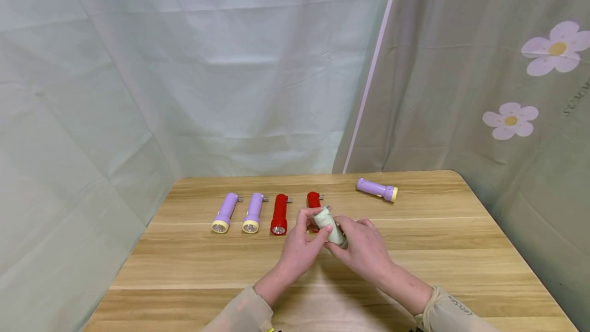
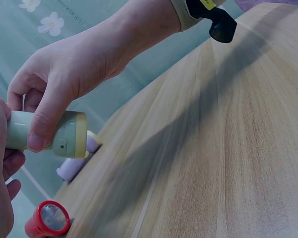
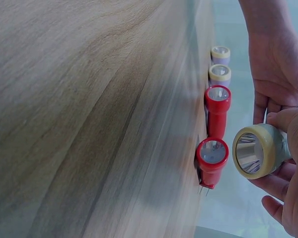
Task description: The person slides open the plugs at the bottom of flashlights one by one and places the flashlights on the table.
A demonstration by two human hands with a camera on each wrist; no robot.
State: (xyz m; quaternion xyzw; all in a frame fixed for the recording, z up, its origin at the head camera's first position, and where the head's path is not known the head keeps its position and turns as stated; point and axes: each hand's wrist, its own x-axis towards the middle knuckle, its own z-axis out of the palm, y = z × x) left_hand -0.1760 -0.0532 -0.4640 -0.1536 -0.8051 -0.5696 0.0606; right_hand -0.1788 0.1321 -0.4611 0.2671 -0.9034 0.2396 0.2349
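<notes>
Above the table, both hands hold a pale green flashlight (image 1: 333, 229) with a cream-yellow rim, seen lens-on in the right wrist view (image 3: 251, 152). Metal prongs stick out at its tail end. My left hand (image 1: 299, 247) pinches the tail between fingers and thumb. Around the head end, my right hand (image 1: 366, 250) grips with its thumb along the body (image 2: 52, 106). Just behind the hands lies a red flashlight (image 1: 314, 200), partly hidden, its prongs out. Left of it is another red flashlight (image 1: 279, 214), also with prongs out.
Two purple flashlights with prongs out, one at far left (image 1: 226, 213) and one beside it (image 1: 253, 213), continue the row. A third purple flashlight (image 1: 377, 189) lies sideways at the back right. Curtains (image 1: 258, 65) hang behind the wooden table (image 1: 193, 270).
</notes>
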